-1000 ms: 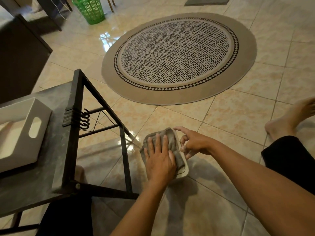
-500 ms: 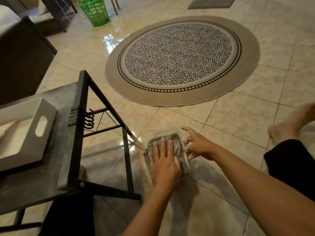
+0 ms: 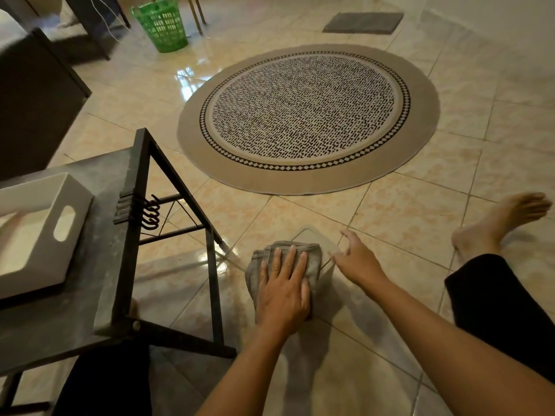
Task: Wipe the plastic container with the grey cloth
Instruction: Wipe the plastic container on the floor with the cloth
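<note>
the container (image 3: 322, 240) lay on the floor (image 3: 405, 223) in front of the person, just right of the bench (image 3: 99, 181), and most of it was hidden under the cloth (image 3: 312, 259). the left hand (image 3: 283, 291) lay flat on the cloth, fingers spread, pressing it down rather than gripping it. the right hand (image 3: 356, 259) was loose and part open at the container's right edge, touching or nearly touching it; its grip, if any, could not be told.

to wipe well, the right hand would probably need to steady the rim firmly, since clear, light plastic on a glossy tile looked likely to slide under the strokes. the far corner, bare of cloth, seemed the part left to cover.

whether the container held anything could not be seen. a white tray (image 3: 36, 232) with a cut-out handle sat on the bench, apparently empty. a green basket (image 3: 162, 25) stood far off; its inside was not visible.
</note>
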A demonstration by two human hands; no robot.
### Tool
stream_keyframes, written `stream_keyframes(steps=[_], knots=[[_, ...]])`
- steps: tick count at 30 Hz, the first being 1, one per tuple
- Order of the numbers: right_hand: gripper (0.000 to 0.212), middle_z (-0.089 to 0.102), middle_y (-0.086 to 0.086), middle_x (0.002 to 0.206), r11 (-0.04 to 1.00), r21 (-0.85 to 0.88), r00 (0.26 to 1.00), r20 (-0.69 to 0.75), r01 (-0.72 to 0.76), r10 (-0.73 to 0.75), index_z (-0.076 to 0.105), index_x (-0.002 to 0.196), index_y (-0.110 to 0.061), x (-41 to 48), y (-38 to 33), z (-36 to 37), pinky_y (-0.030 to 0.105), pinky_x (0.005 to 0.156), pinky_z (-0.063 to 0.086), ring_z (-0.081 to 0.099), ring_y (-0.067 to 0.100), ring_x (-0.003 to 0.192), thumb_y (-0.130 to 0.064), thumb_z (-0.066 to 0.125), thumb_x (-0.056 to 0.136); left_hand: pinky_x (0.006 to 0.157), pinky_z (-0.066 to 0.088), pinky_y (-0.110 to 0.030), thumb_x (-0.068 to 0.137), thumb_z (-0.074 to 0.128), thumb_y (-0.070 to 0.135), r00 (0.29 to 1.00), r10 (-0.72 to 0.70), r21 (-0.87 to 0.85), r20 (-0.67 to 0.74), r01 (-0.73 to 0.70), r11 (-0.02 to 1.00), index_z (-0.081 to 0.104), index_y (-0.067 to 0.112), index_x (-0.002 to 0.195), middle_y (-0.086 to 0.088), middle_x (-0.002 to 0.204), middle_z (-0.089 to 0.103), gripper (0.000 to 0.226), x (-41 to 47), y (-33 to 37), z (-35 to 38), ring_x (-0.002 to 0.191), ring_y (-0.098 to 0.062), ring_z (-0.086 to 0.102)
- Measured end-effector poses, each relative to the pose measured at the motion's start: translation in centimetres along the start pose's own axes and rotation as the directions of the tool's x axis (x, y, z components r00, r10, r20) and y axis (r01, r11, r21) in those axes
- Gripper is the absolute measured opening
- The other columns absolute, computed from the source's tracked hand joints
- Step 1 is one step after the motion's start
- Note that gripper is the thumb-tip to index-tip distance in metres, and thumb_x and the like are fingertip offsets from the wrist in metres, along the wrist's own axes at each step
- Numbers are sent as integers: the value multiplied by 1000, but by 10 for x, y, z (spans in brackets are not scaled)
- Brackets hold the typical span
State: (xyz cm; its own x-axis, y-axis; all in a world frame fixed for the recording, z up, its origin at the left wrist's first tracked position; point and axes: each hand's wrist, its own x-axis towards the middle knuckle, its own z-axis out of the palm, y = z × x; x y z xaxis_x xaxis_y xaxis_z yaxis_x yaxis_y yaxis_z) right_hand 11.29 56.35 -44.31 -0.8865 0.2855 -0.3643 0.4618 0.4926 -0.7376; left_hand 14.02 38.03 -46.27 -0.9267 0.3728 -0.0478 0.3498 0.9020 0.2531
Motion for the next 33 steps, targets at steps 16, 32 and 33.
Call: stream_keyframes(steps=[16, 32, 33], knots=[[64, 50, 14, 97, 988, 7, 842, 522, 154, -135, 39, 148, -27, 45, -11, -29, 34, 71, 60, 60, 25, 86, 4, 53, 94, 120, -13, -46, 103, 15, 44, 997, -49, 60, 57, 46, 997, -5, 32, 156, 7, 161, -19, 58, 13, -3, -3, 149, -21, -23], [65, 53, 14, 94, 979, 168, 876, 449, 112, -178, 40, 145, -24, 21, 10, -16, 29, 65, 59, 60, 19, 75, 7, 56, 90, 119, -10, -52, 98, 13, 58, 994, -84, 56, 64, 81, 995, -10, 41, 155, -2, 165, -18, 64, 31, 13, 0, 150, -27, -20], [67, 52, 12, 93, 980, 173, 876, 452, 100, -169, 40, 145, -24, 22, 11, -17, 26, 64, 58, 59, 17, 74, 8, 57, 90, 119, -11, -52, 97, 12, 58, 990, -135, 60, 47, 132, 989, -10, 38, 155, -4, 165, -18, 66, 32, 11, 1, 150, -27, -19]])
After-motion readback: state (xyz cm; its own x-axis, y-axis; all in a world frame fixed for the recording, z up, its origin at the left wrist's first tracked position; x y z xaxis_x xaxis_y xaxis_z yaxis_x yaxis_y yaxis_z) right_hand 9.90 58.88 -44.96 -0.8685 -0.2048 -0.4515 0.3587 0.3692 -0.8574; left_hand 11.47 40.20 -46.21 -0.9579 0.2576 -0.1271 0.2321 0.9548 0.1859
